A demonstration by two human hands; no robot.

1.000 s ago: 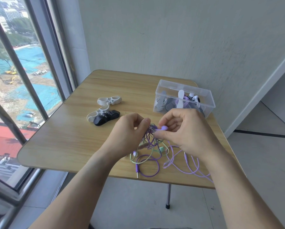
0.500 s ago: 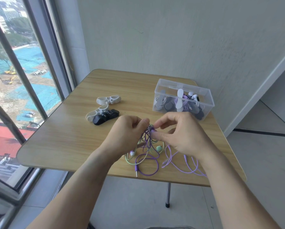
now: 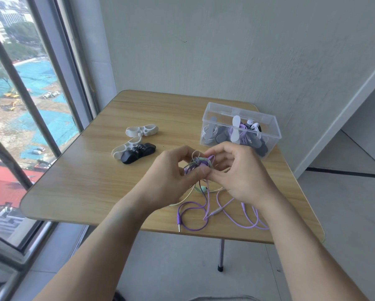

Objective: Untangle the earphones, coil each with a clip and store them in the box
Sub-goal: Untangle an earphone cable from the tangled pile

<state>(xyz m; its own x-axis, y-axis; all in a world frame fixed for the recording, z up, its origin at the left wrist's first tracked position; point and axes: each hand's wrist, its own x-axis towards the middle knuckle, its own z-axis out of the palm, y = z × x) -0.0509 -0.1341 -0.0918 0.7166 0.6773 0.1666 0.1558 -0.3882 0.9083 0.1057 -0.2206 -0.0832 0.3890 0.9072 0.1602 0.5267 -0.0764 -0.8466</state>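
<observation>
The bench (image 3: 80, 183) is a rounded-corner board with a pale wood-grain laminate on a thin metal leg (image 3: 221, 255). Taking the clear plastic box (image 3: 271, 135) as the landmark: it is a rectangular, thin-walled container at the bench's far right side, and coiled earphones with white and grey clips lie inside it.

Left of the box, well apart from it, lie three soft-looking, lobed clips: a white clip (image 3: 142, 130) farthest back, a second white clip (image 3: 125, 146) nearer, and a matte black clip (image 3: 137, 153) touching that second one.

In front of the box, the tangle of earphones (image 3: 200, 165) is a knot of thin purple, green and cream cords held just above the bench. The left hand (image 3: 171, 181) has its fingers curled and thumb pressed in, pinching the knot. The right hand (image 3: 236, 177) also pinches it, thumb and fingertips closed on the cords. Below the hands, loose purple loops trail on the bench, ending in a purple plug (image 3: 179, 222) near the front edge; a mint-green earbud (image 3: 202, 189) hangs beneath the knot.
</observation>
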